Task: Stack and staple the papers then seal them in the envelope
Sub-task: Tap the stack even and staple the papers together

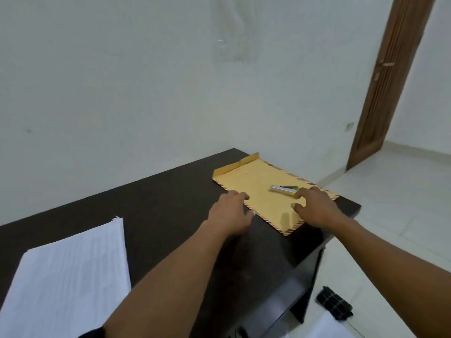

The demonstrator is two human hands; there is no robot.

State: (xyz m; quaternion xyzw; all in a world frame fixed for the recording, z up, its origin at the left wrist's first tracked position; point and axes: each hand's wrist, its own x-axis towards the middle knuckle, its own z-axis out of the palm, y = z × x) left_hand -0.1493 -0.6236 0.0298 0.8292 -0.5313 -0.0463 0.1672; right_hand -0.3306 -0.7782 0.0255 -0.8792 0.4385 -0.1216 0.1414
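A brown envelope [256, 184] with a striped border lies flat at the far right end of the dark table [158, 203], its flap open toward the wall. A small silver stapler [283, 189] with a yellow end lies on the envelope. My right hand [314, 208] hovers over the envelope's near right part, fingers loosely curled, index fingertip at the stapler's yellow end and thumb apart from it. My left hand [229, 213] rests at the envelope's left edge, fingers bent down onto it. A stack of white papers [68, 276] lies at the table's near left.
The table's right end drops off just beyond the envelope, with white tiled floor below. A black checked object [334, 303] lies on the floor at lower right. A wooden door [388, 81] stands at the far right; a plain wall is behind the table.
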